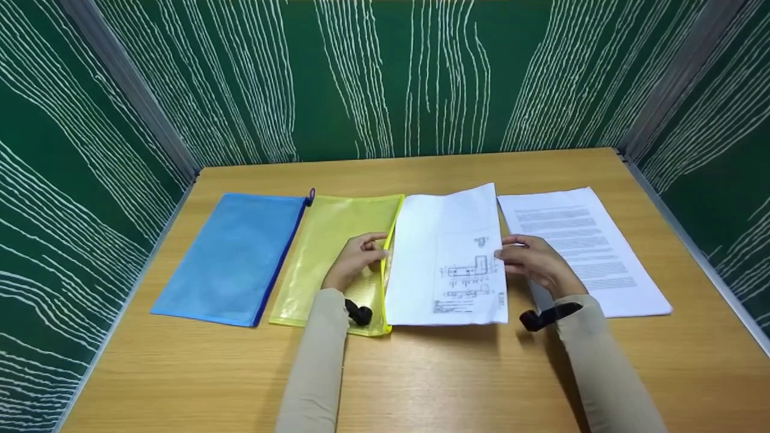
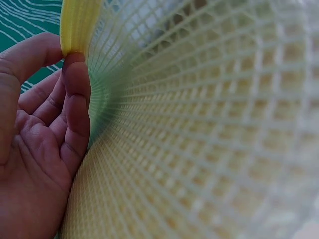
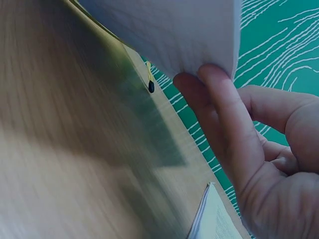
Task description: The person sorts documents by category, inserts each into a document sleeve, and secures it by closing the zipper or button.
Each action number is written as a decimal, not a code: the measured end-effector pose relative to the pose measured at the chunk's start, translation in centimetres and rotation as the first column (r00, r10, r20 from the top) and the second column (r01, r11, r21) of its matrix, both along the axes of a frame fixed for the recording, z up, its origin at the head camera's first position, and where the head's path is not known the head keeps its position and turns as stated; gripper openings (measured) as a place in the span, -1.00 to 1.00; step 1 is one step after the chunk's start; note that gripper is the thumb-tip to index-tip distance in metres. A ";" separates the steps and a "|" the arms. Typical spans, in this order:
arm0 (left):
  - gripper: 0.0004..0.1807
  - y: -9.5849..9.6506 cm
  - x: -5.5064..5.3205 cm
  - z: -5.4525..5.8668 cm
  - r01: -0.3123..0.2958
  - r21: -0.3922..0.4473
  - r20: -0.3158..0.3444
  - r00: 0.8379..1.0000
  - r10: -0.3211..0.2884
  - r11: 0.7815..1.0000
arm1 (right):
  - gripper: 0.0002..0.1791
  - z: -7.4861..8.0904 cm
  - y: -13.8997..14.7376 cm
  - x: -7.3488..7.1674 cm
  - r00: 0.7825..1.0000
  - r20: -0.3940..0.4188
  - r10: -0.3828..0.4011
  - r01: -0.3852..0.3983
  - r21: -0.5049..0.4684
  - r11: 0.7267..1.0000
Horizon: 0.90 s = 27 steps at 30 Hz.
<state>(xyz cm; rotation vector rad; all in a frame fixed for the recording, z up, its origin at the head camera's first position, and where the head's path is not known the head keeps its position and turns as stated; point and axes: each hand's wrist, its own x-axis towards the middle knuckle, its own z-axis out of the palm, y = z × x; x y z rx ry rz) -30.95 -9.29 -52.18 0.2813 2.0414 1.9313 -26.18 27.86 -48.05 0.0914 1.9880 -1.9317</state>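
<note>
A yellow mesh zip pouch (image 1: 343, 219) lies mid-table in the head view. My left hand (image 1: 354, 260) pinches its yellow zip edge (image 2: 77, 25) between thumb and forefinger, lifting that edge. White sheets (image 1: 442, 225), the top one bearing a technical drawing, meet the pouch's right edge; how far they reach inside is hidden. Their right side is raised off the table, and my right hand (image 1: 537, 263) grips it between thumb and fingers. In the right wrist view, fingertips (image 3: 214, 77) press the underside of the sheets. A small black-tipped zip pull (image 3: 151, 85) hangs from the pouch.
To the left lies a blue zip pouch (image 1: 231, 258) with a dark blue edge. A stack of printed pages (image 1: 577, 252) rests at the right, partly behind my right hand. Green walls (image 1: 397, 78) with white lines border the wooden table (image 1: 421, 379).
</note>
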 end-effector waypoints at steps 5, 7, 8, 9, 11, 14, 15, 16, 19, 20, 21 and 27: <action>-0.44 0.1 0.1 -0.1 0.014 -0.008 -0.011 1.000 -0.014 1.000 | -0.56 0.0 -0.1 0.3 1.000 0.012 0.018 -0.018 -0.008 1.000; -0.45 0.1 0.1 -0.1 0.016 -0.008 -0.010 1.000 -0.016 1.000 | -0.58 0.0 -0.1 0.4 1.000 0.013 0.021 -0.021 -0.007 1.000; -0.45 0.2 0.2 -0.1 0.014 -0.009 -0.009 1.000 -0.014 1.000 | -0.58 0.0 0.0 0.4 1.000 0.015 0.020 -0.020 -0.006 1.000; -0.46 0.2 0.1 -0.2 0.012 -0.009 -0.009 1.000 -0.012 1.000 | -0.59 0.0 0.0 0.4 1.000 0.016 0.021 -0.021 -0.001 1.000; -0.46 0.2 0.1 -0.2 0.011 -0.012 -0.012 1.000 -0.011 1.000 | -0.60 -0.1 0.1 0.4 1.000 0.019 0.021 -0.021 0.009 1.000; -0.47 0.3 0.0 -0.1 0.013 -0.025 -0.021 1.000 -0.013 1.000 | -0.61 -0.3 0.0 0.4 1.000 0.024 0.011 -0.012 0.015 1.000; -0.47 0.3 -0.1 -0.1 0.016 -0.026 -0.022 1.000 -0.016 1.000 | -0.61 -0.4 0.0 0.3 1.000 0.024 0.008 -0.009 0.016 1.000; -0.46 0.3 -0.1 -0.1 0.017 -0.032 -0.025 1.000 -0.018 0.999 | -0.60 -0.5 0.0 0.3 1.000 0.025 0.002 -0.003 0.010 1.000; -0.46 0.3 -0.1 0.0 0.022 -0.053 -0.024 0.999 -0.024 0.998 | -0.55 -0.7 -0.2 0.1 1.000 0.024 -0.004 0.004 -0.009 1.000; -0.47 0.3 -0.1 0.1 0.025 -0.060 -0.022 0.999 -0.027 0.998 | -0.52 -0.7 -0.3 0.1 1.000 0.023 -0.006 0.006 -0.015 1.000; -0.47 0.3 -0.1 0.2 0.030 -0.065 -0.021 0.999 -0.032 0.997 | -0.50 -0.8 -0.4 0.0 1.000 0.022 -0.007 0.007 -0.017 1.000; -0.51 0.5 0.1 0.9 0.055 -0.143 -0.006 0.998 -0.057 0.988 | -0.40 -1.1 -0.9 -0.2 1.000 -0.003 0.001 -0.001 0.004 1.000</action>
